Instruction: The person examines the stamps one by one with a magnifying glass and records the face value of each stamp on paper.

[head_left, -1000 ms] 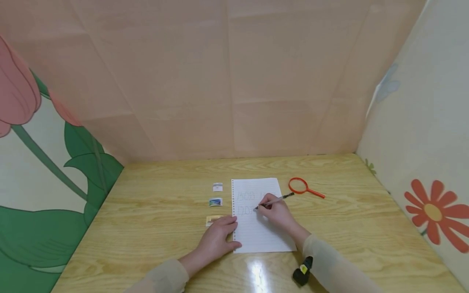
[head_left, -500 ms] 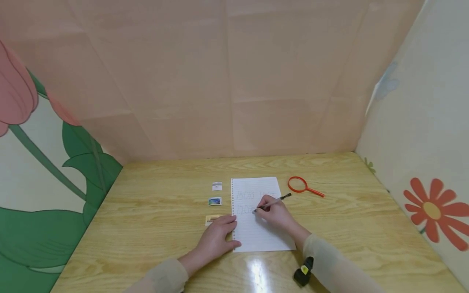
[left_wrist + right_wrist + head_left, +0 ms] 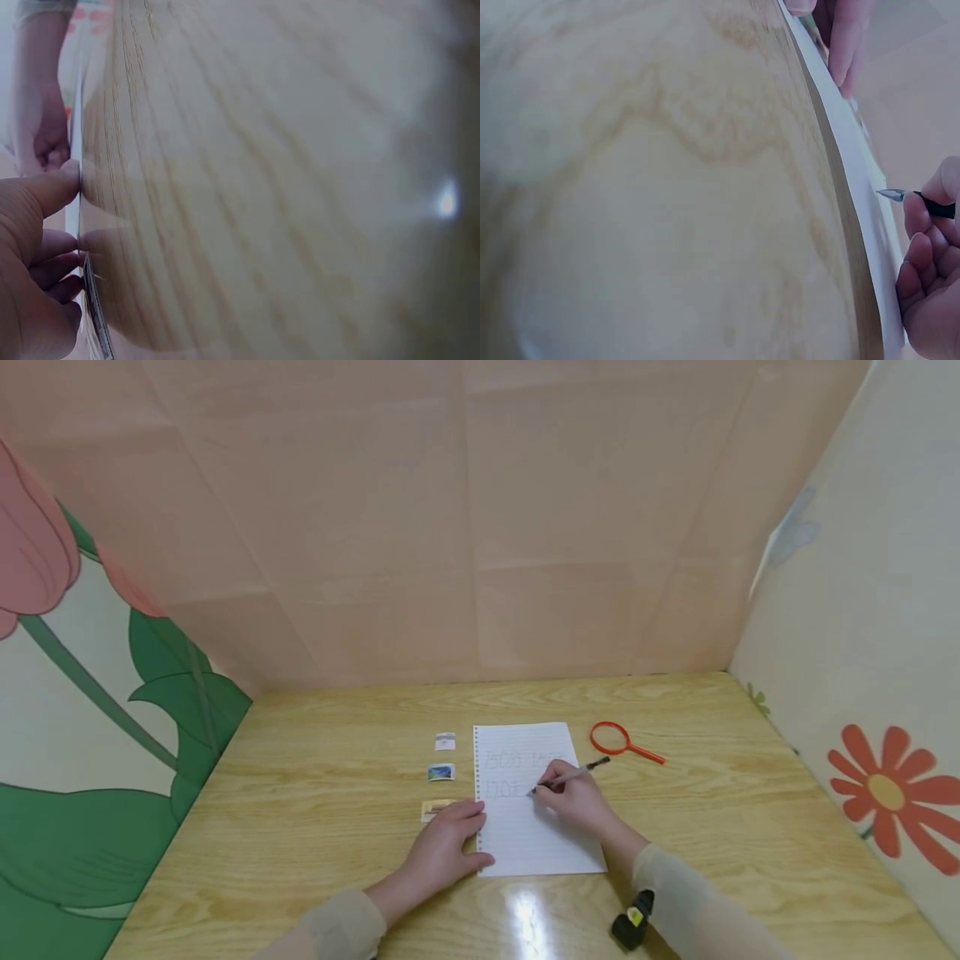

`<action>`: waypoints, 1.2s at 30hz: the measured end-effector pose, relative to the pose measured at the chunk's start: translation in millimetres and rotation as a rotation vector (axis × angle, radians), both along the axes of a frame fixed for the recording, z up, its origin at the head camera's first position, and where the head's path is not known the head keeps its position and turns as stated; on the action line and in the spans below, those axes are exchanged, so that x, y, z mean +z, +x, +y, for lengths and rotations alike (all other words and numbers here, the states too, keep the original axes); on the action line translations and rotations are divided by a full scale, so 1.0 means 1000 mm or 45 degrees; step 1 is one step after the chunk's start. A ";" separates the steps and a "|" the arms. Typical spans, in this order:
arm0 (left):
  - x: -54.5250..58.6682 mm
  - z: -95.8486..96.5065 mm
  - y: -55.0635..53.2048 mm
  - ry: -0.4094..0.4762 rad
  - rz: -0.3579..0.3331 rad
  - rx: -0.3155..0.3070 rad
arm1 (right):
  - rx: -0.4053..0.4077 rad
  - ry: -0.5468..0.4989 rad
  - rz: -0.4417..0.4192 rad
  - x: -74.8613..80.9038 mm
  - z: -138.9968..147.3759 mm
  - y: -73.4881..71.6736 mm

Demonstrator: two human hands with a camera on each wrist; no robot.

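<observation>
Near the middle of the wood-grained surface [image 3: 322, 793], as the head camera shows it, lies a lined loose-leaf sheet [image 3: 536, 853] with punched holes down its left edge. Two rows of faint handwritten digits cross its upper part. The right hand [image 3: 576, 797] pinches a slim pen [image 3: 581, 770] between thumb and fingers, the tip at the end of the second row. The left hand [image 3: 448, 842] rests across the holed edge, thumb and fingers apart, gripping nothing. Left of that edge run three small stamps in a column: a pale stamp [image 3: 445, 742] farthest off, a blue-green stamp [image 3: 441, 772] next, and a yellow stamp [image 3: 431, 811] partly hidden by the left hand. Right of the sheet's far end lies a red magnifying glass [image 3: 643, 754].

From the left wrist, the sheet appears almost edge-on, with the left thumb and fingertips at its border. A thin dark strip [image 3: 96, 311] below the fingers is perhaps a stamp's edge.

From the right wrist, the pen's pointed metal tip juts past the pinching thumb and finger toward the sheet.
</observation>
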State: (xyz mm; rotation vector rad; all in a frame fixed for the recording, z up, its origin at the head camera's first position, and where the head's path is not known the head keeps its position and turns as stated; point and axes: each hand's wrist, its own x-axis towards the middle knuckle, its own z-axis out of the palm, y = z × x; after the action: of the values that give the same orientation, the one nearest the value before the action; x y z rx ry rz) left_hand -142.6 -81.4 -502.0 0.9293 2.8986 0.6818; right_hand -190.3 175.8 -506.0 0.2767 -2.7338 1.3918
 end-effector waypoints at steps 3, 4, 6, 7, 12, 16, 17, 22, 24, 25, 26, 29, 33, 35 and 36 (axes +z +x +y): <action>0.000 0.000 0.000 -0.001 -0.010 0.003 | -0.024 -0.052 -0.033 -0.001 0.001 -0.001; 0.000 0.000 0.000 -0.001 -0.013 0.004 | -0.031 -0.071 -0.047 -0.001 0.001 -0.001; 0.000 0.000 0.001 -0.001 -0.018 0.006 | -0.046 -0.110 -0.076 -0.001 0.002 -0.001; 0.000 0.000 0.001 0.000 -0.018 0.005 | -0.051 -0.128 -0.090 0.000 0.003 -0.001; -0.001 0.000 0.001 0.008 -0.002 -0.008 | -0.056 -0.192 -0.070 0.000 0.008 -0.001; -0.001 0.000 0.001 0.014 -0.001 -0.011 | -0.064 -0.236 -0.027 0.003 0.013 0.001; -0.001 0.000 0.001 0.014 -0.003 -0.011 | -0.066 -0.244 -0.020 0.004 0.014 0.002; -0.001 0.000 0.001 0.019 -0.012 -0.006 | -0.051 -0.266 0.017 0.013 0.019 0.010; -0.001 0.000 0.001 0.018 -0.009 -0.004 | -0.040 -0.268 0.027 0.014 0.023 0.012; -0.001 0.000 0.001 0.018 -0.005 -0.003 | -0.033 -0.267 0.028 0.014 0.025 0.013; -0.001 0.000 0.001 0.017 -0.001 -0.003 | -0.021 -0.267 0.028 0.014 0.028 0.013; 0.000 0.000 0.002 0.017 0.012 -0.004 | -0.003 -0.263 0.029 0.012 0.035 0.013; 0.001 0.000 0.002 0.017 0.017 -0.004 | 0.017 -0.255 0.049 0.011 0.043 0.013; 0.001 0.000 0.002 0.020 0.013 -0.003 | 0.019 -0.244 0.058 0.013 0.046 0.015; 0.001 0.000 0.002 0.021 0.011 -0.002 | 0.018 -0.237 0.062 0.013 0.048 0.015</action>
State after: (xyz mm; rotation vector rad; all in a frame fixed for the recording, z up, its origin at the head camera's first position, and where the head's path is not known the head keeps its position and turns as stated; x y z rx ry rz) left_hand -141.0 -81.7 -500.8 0.9388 2.9038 0.7039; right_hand -174.9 223.5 -492.5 0.3144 -2.5460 1.6070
